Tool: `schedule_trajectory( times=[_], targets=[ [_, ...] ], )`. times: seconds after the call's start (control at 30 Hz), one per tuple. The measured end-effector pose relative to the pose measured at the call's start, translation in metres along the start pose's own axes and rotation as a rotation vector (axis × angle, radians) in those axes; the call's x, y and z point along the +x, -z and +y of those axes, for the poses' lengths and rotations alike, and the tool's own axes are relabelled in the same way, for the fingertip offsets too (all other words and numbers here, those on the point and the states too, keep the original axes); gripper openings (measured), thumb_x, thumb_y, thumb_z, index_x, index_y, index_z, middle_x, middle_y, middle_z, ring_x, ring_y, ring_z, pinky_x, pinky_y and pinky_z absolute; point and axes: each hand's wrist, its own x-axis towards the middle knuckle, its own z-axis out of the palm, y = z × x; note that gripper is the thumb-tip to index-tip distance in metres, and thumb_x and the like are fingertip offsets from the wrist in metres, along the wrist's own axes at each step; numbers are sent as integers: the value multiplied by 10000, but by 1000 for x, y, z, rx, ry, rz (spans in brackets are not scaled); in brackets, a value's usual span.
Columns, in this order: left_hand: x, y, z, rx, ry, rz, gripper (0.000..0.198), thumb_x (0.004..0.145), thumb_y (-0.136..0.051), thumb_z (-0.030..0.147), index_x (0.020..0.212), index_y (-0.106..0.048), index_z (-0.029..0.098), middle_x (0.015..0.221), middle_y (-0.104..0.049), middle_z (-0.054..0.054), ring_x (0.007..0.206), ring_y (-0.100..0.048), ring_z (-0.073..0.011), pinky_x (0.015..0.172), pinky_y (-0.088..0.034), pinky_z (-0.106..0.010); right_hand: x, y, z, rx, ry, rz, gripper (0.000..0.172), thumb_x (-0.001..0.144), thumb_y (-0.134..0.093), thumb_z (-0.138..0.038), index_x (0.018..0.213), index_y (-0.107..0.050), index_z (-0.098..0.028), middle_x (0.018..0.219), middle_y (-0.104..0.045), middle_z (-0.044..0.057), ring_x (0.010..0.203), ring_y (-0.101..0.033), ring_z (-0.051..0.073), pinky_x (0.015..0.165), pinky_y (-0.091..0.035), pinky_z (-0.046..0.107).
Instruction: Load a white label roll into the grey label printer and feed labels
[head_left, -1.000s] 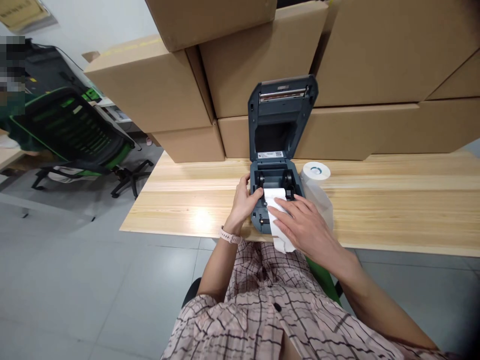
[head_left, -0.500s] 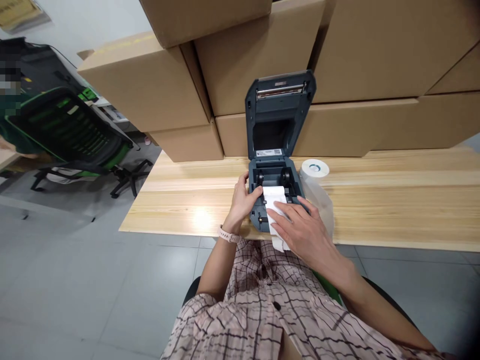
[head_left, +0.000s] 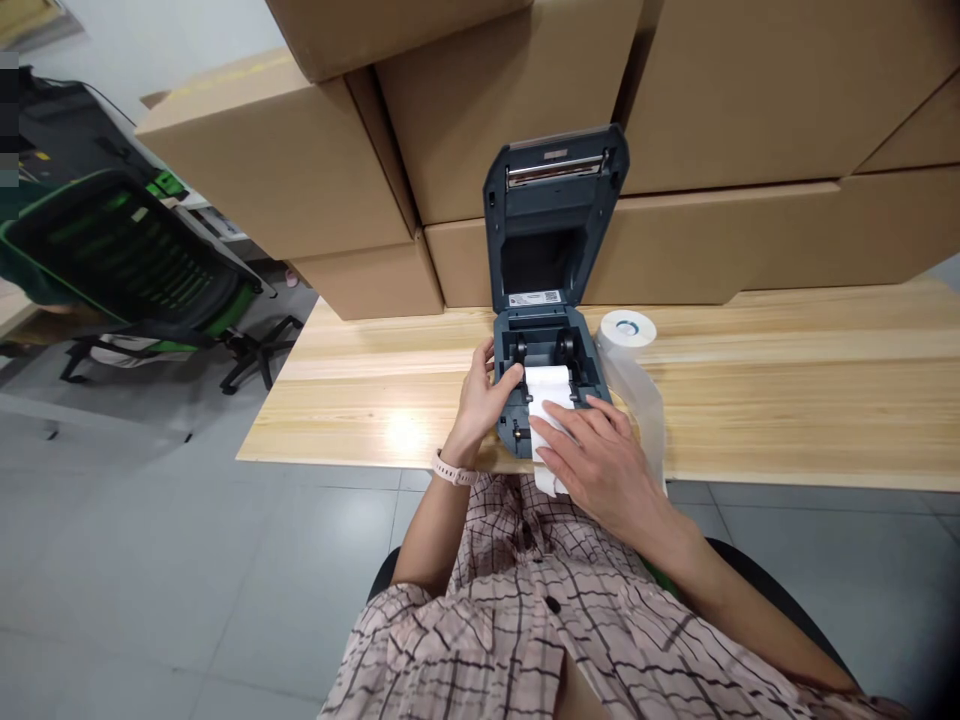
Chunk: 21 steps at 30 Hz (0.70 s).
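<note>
A dark grey label printer [head_left: 513, 410] stands on the table with its lid [head_left: 555, 215] raised. My left hand [head_left: 480, 405] grips the printer's left side, thumb over the rim and fingers along the outside. White label paper [head_left: 547, 380] runs through the printer bay and hangs over the front, past the table edge. Across this paper lies my right hand [head_left: 600, 460], its fingers stretched out and slightly apart. To the right of the printer rests a roll of labels [head_left: 628, 328], with a pale translucent strip [head_left: 645, 395] trailing from it toward me, partly behind my right hand.
Stacked cardboard boxes [head_left: 675, 240] line the back of the wooden table [head_left: 787, 400]. At the left, a black and green office chair [head_left: 142, 260] stands on the tiled floor, with part of another person beyond it.
The whole view has shifted slightly. My right hand has moved a little to the left on the label paper. My left hand keeps its place on the printer.
</note>
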Motion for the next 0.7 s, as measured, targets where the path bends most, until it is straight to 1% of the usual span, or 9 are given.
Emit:
schedule_trajectory(
  times=[0.13, 0.2, 0.3, 0.37, 0.4, 0.47, 0.53, 0.63, 0.7],
  targets=[
    [-25, -3, 8, 35, -8, -28, 939, 857, -808, 421, 1638, -309, 268, 1674, -457, -166, 1524, -486, -339, 1261, -403, -529, 6, 33, 20, 185, 122, -127, 352, 1093, -517, -328, 1407, -665, -276, 1420, -727, 83, 1232, -706, 285, 1162, -488, 587],
    [-42, -4, 11, 46, -12, -61, 1067, 813, -852, 406, 1677, -239, 279, 1709, -403, -161, 1569, -425, -364, 1291, -366, -560, 23, 59, 43, 337, 168, -105, 399, 1091, -524, -357, 1481, -613, -352, 1447, -715, 37, 1301, -687, 268, 1154, -528, 564],
    [-66, -5, 14, 0, 68, -109, 1112, 846, -833, 410, 1711, -143, 302, 1735, -358, -156, 1569, -431, -365, 1279, -401, -562, 74, 85, 88, 281, -44, 280, 365, 1094, -522, -357, 1420, -676, -302, 1360, -754, 63, 1269, -702, 270, 1103, -566, 525],
    [-80, -4, 15, -20, 107, -120, 1126, 866, -821, 425, 1720, -95, 313, 1741, -349, -147, 1584, -415, -356, 1282, -415, -535, 119, 84, 121, 269, -238, 446, 448, 1125, -403, -412, 1451, -654, -235, 1425, -717, 90, 1337, -667, 282, 1124, -540, 535],
    [-85, -4, 16, -23, 118, -121, 1140, 869, -821, 431, 1723, -75, 317, 1750, -334, -143, 1598, -392, -355, 1283, -419, -522, 142, 78, 136, 316, -282, 434, 517, 1141, -321, -444, 1512, -593, -206, 1502, -666, 99, 1399, -624, 271, 1149, -516, 504],
    [-93, -3, 18, -26, 141, -120, 1164, 878, -813, 446, 1727, -25, 328, 1779, -271, -137, 1622, -347, -360, 1272, -438, -515, 183, 62, 160, 434, -367, 342, 588, 1162, -191, -446, 1585, -486, -161, 1557, -617, 129, 1393, -637, 233, 1107, -545, 425],
    [-97, -4, 19, -31, 162, -119, 1182, 890, -802, 460, 1725, 27, 350, 1810, -182, -126, 1629, -328, -369, 1261, -450, -532, 209, 48, 172, 515, -402, 213, 756, 1132, 49, -459, 1592, -469, -158, 1445, -703, 104, 1294, -704, 182, 981, -590, 340],
    [-98, -5, 19, -57, 174, -116, 1212, 893, -803, 459, 1720, 78, 363, 1828, -103, -113, 1631, -320, -369, 1276, -424, -542, 212, 43, 164, 502, -384, 188, 908, 1081, 194, -472, 1563, -492, -123, 1350, -753, 98, 1189, -748, 161, 877, -600, 280],
    [-98, -6, 16, -83, 175, -119, 1239, 886, -813, 456, 1714, 105, 369, 1834, -56, -104, 1641, -300, -364, 1287, -406, -537, 188, 49, 146, 266, -318, 114, 858, 1084, 224, -388, 1625, -373, -92, 1512, -648, 140, 1310, -683, 177, 962, -592, 296]
  ],
)
